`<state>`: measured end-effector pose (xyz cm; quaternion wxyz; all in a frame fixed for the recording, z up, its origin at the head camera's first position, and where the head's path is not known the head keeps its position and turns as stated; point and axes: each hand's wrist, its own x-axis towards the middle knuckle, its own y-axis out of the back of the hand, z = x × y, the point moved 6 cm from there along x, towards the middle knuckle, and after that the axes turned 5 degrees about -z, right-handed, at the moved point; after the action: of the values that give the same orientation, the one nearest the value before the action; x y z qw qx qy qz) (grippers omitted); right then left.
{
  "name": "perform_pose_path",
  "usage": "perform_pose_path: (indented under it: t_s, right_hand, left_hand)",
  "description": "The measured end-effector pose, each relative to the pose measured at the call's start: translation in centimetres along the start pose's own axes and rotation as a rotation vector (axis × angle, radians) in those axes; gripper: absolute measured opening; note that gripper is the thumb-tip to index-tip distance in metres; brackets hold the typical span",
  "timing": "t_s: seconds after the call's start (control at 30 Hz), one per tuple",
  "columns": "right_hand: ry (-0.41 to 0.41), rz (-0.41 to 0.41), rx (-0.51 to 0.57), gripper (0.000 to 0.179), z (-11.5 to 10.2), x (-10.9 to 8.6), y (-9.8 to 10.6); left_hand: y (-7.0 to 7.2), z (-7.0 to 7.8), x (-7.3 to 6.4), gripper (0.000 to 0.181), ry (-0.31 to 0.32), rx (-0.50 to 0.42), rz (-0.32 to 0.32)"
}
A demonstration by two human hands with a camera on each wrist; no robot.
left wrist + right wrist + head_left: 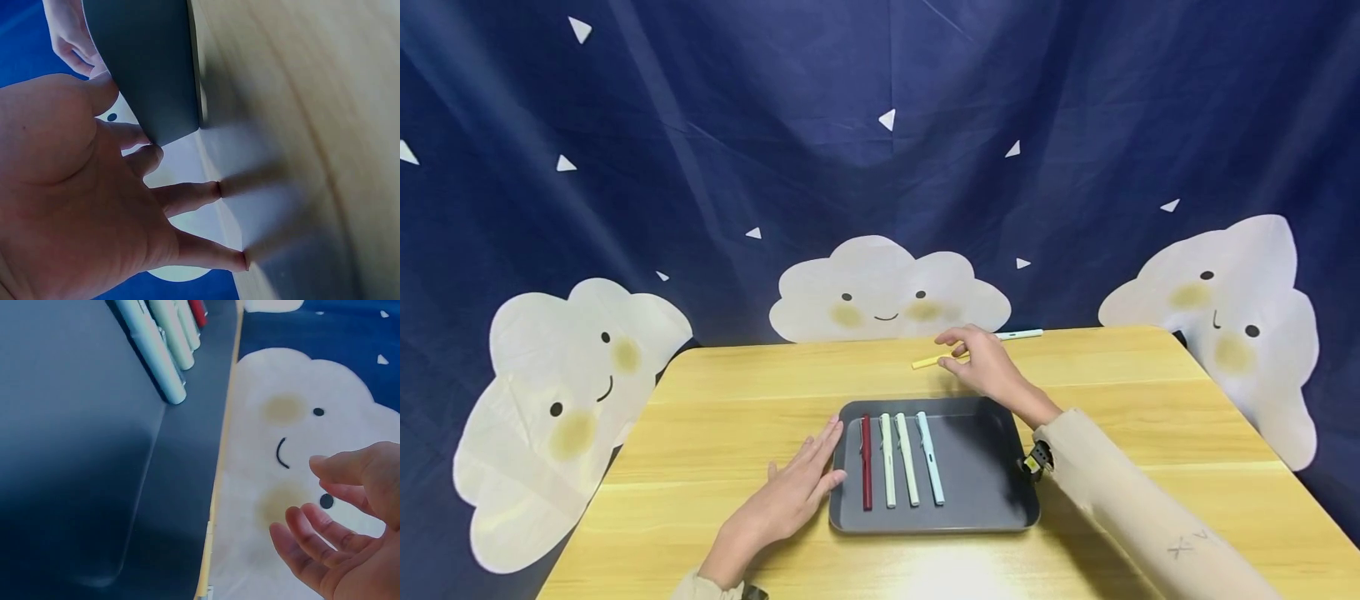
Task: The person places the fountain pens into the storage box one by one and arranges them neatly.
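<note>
A dark grey tray (985,500) on the table holds a dark red pen (867,462), two pale green pens, the left one (888,462) beside the right one (907,462), and a light blue pen (930,458), side by side. My left hand (793,492) rests at the tray's left edge, fingers extended; the left wrist view shows its fingertips against the tray wall and the table. Beyond the tray, my right hand (985,362) is over a yellow pen (927,362), partly hiding it. In the right wrist view its thumb and fingers are apart with nothing between them.
Behind the right hand, another pale blue pen (1022,334) lies near the back edge of the wooden table (737,383). A dark blue curtain (820,167) with cloud faces hangs behind the table.
</note>
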<state>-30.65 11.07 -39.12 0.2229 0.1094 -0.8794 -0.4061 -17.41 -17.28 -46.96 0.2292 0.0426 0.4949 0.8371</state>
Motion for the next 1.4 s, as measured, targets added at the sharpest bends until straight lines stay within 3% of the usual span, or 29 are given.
perform_pose_path:
  t_s: [0.33,0.63,1.1,1.4]
  right_hand:
    - [-0.105,-0.119,-0.001,0.033,2.5,2.4,-2.8]
    - [-0.141,-0.14,-0.043,0.03,4.0,3.4,-4.6]
    - [-0.191,-0.205,-0.164,0.037,4.7,3.7,-7.1]
    - [-0.225,-0.25,-0.257,0.046,3.8,3.7,-7.8]
  left_hand:
    - [0.0,0.1,0.0,0.067,-0.01,0.009,0.011]
    - [-0.1,0.2,0.0,0.067,-0.014,0.01,0.005]
    - [-0.2,0.0,0.0,0.068,-0.019,0.013,0.0]
    - [-0.1,0.0,-0.2,0.068,-0.014,-0.002,0.002]
